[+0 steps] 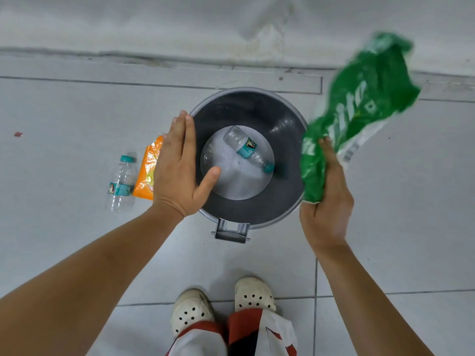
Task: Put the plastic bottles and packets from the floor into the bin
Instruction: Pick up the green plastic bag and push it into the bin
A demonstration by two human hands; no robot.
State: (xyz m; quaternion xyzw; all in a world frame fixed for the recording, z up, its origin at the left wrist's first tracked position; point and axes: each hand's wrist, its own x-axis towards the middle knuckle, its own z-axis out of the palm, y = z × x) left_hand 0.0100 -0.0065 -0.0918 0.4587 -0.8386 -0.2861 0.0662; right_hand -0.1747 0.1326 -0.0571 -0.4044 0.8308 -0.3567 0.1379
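A round grey metal bin (257, 214) stands on the floor straight ahead. One clear plastic bottle (246, 149) with a teal label and cap lies on its bottom. My right hand (326, 201) grips a crumpled green packet (359, 104) at the bin's right rim; the packet is blurred. My left hand (177, 168) hovers flat and empty over the bin's left rim, fingers apart. Partly hidden under that hand, an orange packet (147, 173) lies on the floor. Left of it lies a second clear bottle (120, 183) with a teal cap.
The bin's pedal (231, 231) points toward my feet (221, 307), which wear white perforated clogs. A wall base and a floor channel (159, 86) run behind the bin. Grey tiles surround it, with a small red speck (18, 134) at far left.
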